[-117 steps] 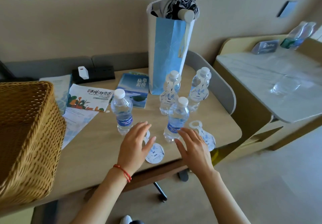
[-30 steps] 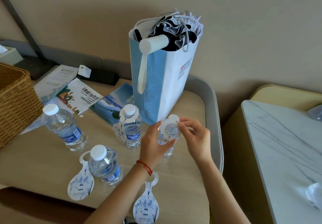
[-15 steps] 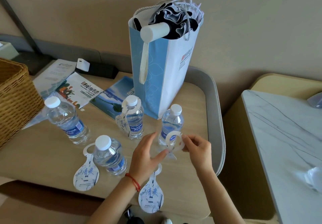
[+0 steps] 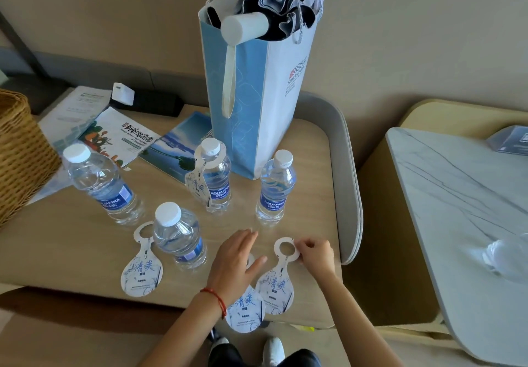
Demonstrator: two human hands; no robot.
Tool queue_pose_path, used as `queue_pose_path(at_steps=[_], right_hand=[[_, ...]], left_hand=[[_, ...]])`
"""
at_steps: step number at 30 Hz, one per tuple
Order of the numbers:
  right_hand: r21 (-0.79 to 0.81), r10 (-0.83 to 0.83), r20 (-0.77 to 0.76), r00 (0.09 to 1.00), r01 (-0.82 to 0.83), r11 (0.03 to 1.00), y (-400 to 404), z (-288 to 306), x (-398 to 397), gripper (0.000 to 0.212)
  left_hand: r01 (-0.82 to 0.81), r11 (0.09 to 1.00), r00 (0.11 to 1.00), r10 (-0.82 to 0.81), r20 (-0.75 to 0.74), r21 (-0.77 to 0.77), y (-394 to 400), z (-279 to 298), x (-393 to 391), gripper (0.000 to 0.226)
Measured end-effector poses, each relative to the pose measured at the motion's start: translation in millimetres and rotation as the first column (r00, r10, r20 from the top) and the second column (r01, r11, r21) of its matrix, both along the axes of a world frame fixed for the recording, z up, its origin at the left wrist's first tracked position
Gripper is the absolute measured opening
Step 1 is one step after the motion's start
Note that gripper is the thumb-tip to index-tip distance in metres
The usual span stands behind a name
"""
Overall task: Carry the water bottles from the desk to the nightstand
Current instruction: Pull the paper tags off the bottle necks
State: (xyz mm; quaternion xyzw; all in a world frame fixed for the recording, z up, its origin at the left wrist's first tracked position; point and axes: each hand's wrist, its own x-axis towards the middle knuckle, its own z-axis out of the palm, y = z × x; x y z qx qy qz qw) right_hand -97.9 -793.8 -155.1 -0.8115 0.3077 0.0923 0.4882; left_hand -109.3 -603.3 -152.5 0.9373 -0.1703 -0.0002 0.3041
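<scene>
Several clear water bottles with white caps stand on the wooden desk (image 4: 71,246): one at the left (image 4: 100,183), one near the front (image 4: 178,238), one in the middle (image 4: 215,178) with a paper tag hung on its neck, and one on the right (image 4: 275,188). My right hand (image 4: 315,252) pinches the ring of a paper neck tag (image 4: 278,278) that lies on the desk. My left hand (image 4: 238,258) rests flat, fingers straight, over another tag (image 4: 245,309).
A tall blue paper bag (image 4: 257,95) holding an umbrella stands behind the bottles. A wicker basket (image 4: 20,152) sits at the left, with brochures (image 4: 123,138) beside it. A third tag (image 4: 141,272) lies by the front bottle. The marble-topped nightstand (image 4: 457,209) is at the right.
The neck tag has come off the right bottle and my right hand has brought it down flat onto the desk. My left hand has lowered onto the desk beside it.
</scene>
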Motion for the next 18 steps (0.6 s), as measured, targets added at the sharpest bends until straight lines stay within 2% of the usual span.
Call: queue_pose_path(at_steps=[5, 9, 14, 18], right_hand=[[-0.201, 0.098, -0.017, 0.995, -0.099, 0.975, 0, 9, -1, 0.017], [-0.269, 0.196, 0.158, 0.968, -0.149, 0.952, 6, 35, -6, 0.018], [-0.342, 0.326, 0.425, 0.844, -0.183, 0.922, 22, 84, -6, 0.012], [-0.432, 0.421, 0.568, 0.707, -0.180, 0.884, 35, 119, 2, 0.016]], left_hand=[[-0.004, 1.000, 1.000, 0.004, 0.000, 0.020, 3, 2, -1, 0.077], [0.012, 1.000, 0.997, -0.011, 0.077, -0.004, 3, 18, -1, 0.065], [0.013, 1.000, 0.961, -0.005, 0.276, -0.028, 4, 50, 3, 0.046], [-0.005, 0.999, 0.926, 0.021, 0.376, -0.042, 9, 81, 10, 0.045]])
